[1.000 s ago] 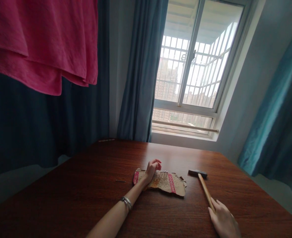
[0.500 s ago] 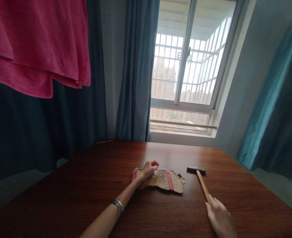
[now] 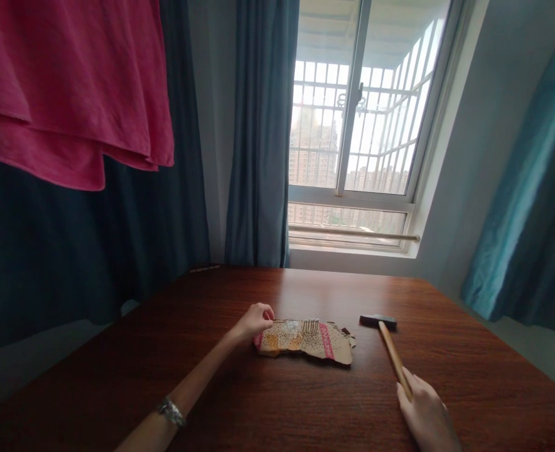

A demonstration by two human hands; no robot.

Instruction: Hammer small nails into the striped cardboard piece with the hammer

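A torn piece of brown cardboard [image 3: 324, 344] with pink stripes lies in the middle of the wooden table [image 3: 306, 402]; a row of thin nails [image 3: 309, 326] stands in it. My left hand [image 3: 255, 320] is at the cardboard's left end with its fingers curled in a pinch; what they hold is too small to make out. My right hand [image 3: 425, 414] grips the near end of a hammer [image 3: 390, 351] with a wooden handle. The hammer's dark head rests on the table to the right of the cardboard.
A pink cloth [image 3: 70, 88] hangs at the upper left. Blue curtains [image 3: 261, 132] flank a barred window [image 3: 362, 119] beyond the table's far edge. A thin dark object [image 3: 204, 269] lies near the far left corner of the table.
My left hand has slid from the top of the cardboard to its left end and closed into a pinch. The loose nail left of the cardboard no longer shows. The right hand stays on the hammer.
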